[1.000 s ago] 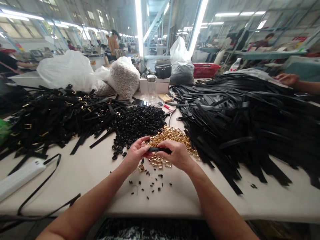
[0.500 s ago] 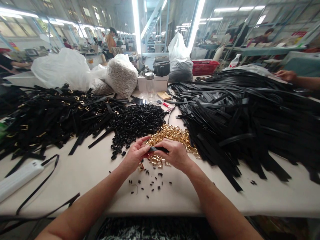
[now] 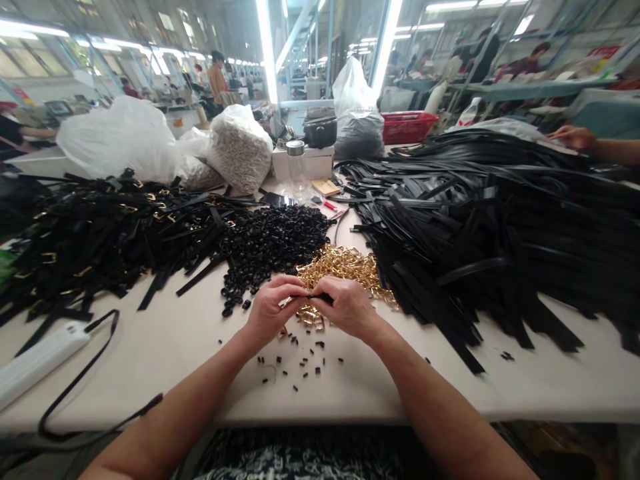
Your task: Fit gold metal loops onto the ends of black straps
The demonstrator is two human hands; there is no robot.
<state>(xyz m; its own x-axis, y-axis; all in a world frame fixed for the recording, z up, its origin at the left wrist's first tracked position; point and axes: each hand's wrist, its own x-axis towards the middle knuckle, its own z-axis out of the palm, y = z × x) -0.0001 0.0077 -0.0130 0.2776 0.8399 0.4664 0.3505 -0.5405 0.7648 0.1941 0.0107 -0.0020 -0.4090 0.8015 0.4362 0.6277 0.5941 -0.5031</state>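
Note:
A short black strap (image 3: pixel 324 298) is pinched between my two hands, mostly covered by the fingers. My left hand (image 3: pixel 274 305) grips its left end between thumb and fingertips. Around the right part my right hand (image 3: pixel 347 305) is closed. Just beyond my hands lies a heap of gold buckles (image 3: pixel 345 267). A pile of small black loops (image 3: pixel 275 240) sits behind and to the left of it. Small black bits (image 3: pixel 303 363) are scattered on the table in front of my hands. Whether a buckle or loop is on the strap is hidden.
Black straps (image 3: pixel 450 220) are heaped at right, and straps with gold buckles (image 3: pixel 115 227) at left. A white power strip (image 3: pixel 45 357) with a black cable lies at the left front. Filled plastic bags (image 3: pixel 240 150) and a glass jar (image 3: pixel 296 163) stand behind. Another person's hand (image 3: pixel 575 137) is at far right.
My left fingers have shifted over the strap's left end, so less of the strap shows. My right hand keeps its hold. The whole view has tilted slightly.

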